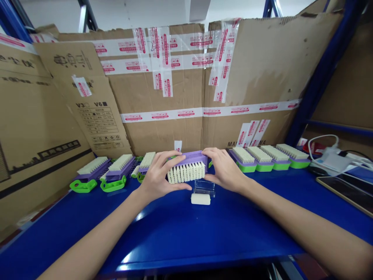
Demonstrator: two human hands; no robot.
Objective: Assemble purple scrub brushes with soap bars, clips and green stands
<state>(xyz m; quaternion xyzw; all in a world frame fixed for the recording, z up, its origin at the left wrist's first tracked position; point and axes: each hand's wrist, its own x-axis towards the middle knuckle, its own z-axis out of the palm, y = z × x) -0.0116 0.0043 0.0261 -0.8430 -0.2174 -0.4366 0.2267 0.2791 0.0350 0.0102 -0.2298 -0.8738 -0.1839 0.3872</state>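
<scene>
A purple brush [186, 172] with cream bristles is held up between my two hands, its bristles facing me and slightly down. My left hand [161, 171] grips its left end, thumb below and fingers on top. At the right end, my right hand [223, 168] pinches the purple body. Just below the brush, a clear plastic box [204, 188] lies on the blue table [186, 233]. In front of that box rests a small cream block [200, 199].
Purple-and-green brushes stand at the left [119, 171] and right [264, 157], bristles up. Taped cardboard [163, 134] walls the back. A phone [346, 190], white cables and a charger [332, 155] lie at the far right.
</scene>
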